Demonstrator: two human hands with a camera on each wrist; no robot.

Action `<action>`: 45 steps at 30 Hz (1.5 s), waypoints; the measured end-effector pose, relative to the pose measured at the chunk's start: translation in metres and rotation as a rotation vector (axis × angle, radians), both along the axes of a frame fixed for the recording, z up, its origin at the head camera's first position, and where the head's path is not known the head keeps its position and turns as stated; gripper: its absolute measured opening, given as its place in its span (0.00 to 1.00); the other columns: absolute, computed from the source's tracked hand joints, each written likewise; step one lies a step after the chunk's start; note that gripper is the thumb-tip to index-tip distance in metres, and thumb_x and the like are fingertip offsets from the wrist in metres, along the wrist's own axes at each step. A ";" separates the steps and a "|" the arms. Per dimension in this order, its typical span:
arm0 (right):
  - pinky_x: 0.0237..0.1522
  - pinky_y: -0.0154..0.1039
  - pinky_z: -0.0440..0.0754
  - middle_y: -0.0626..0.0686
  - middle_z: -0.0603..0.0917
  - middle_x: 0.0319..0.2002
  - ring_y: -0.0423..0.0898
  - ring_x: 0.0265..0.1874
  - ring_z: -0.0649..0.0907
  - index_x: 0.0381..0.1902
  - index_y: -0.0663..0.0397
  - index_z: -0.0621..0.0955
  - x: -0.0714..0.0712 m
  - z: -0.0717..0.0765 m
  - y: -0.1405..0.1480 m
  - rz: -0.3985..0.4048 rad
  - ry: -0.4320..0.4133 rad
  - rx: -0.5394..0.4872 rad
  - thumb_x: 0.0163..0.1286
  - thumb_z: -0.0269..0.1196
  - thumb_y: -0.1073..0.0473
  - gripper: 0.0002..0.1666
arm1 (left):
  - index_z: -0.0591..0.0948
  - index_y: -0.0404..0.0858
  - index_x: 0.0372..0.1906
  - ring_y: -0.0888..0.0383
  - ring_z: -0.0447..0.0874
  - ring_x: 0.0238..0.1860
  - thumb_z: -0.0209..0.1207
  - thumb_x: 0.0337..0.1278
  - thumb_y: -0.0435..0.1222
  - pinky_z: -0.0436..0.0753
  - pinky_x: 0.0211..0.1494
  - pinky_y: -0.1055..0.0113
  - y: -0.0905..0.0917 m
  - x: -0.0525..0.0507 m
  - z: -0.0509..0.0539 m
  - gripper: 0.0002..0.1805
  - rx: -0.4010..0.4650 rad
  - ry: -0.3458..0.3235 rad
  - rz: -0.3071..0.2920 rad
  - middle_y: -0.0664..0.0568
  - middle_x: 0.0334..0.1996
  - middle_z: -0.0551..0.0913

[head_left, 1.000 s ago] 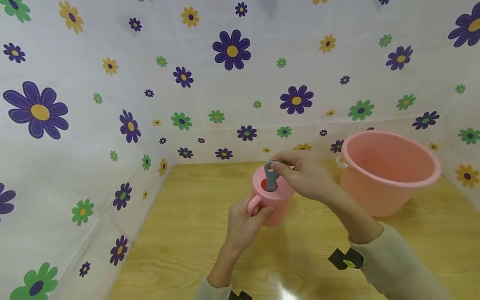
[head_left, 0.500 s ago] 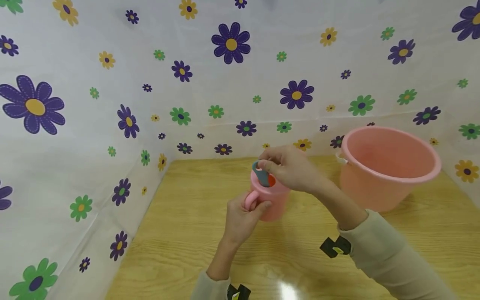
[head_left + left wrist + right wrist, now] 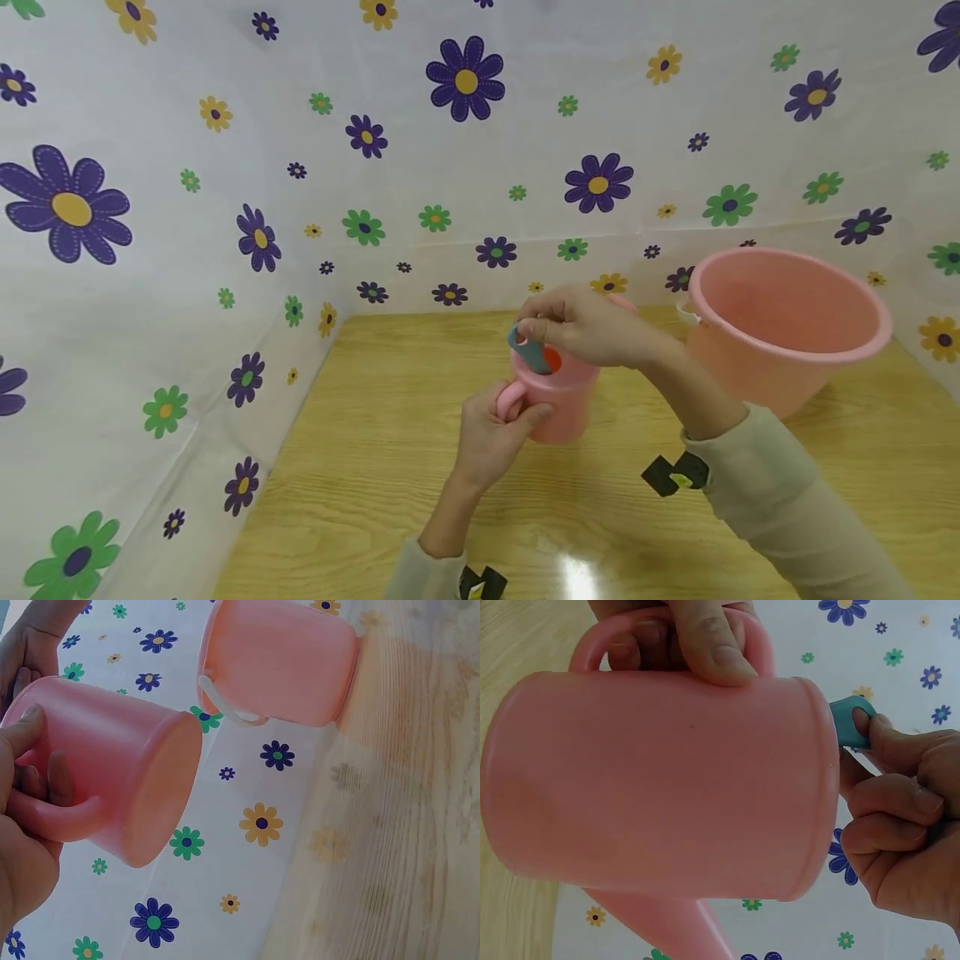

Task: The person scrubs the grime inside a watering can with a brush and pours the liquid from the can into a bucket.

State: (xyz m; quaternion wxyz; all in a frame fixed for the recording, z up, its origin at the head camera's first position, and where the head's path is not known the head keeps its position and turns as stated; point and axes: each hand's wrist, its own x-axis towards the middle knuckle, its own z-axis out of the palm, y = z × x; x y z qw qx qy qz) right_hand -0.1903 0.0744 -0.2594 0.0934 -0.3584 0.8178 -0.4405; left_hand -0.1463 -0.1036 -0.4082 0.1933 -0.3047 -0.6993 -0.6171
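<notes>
A pink watering can [image 3: 558, 412] is gripped at its handle by my left hand [image 3: 491, 437], fingers through the loop and thumb on the body. My right hand [image 3: 596, 325] pinches the ring end of a blue-grey tool [image 3: 535, 356], which leans in the can's round top opening beside something red [image 3: 552, 360]. The right wrist view shows the teal ring [image 3: 850, 722] between thumb and fingers, with the rest of the tool hidden by the can [image 3: 660, 780]. In the left wrist view the can's flat base [image 3: 165, 795] faces the camera.
A large pink bucket [image 3: 757, 379] with a white handle [image 3: 687, 313] stands on the wooden table [image 3: 360, 467] at the right. The can's spout tip [image 3: 622, 302] points to the back right. A flower-patterned sheet [image 3: 405, 167] covers the walls behind and at the left.
Compared with a second ago, the tool has tilted, its ring end now leaning left with the right hand. The left hand keeps its grip on the can's handle.
</notes>
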 end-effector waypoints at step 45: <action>0.39 0.42 0.81 0.51 0.82 0.32 0.47 0.32 0.79 0.43 0.60 0.82 -0.006 0.000 -0.008 0.121 0.106 -0.104 0.76 0.54 0.67 0.09 | 0.77 0.34 0.30 0.64 0.65 0.23 0.70 0.55 0.37 0.65 0.24 0.71 -0.011 0.001 0.006 0.13 0.036 -0.114 -0.062 0.50 0.20 0.69</action>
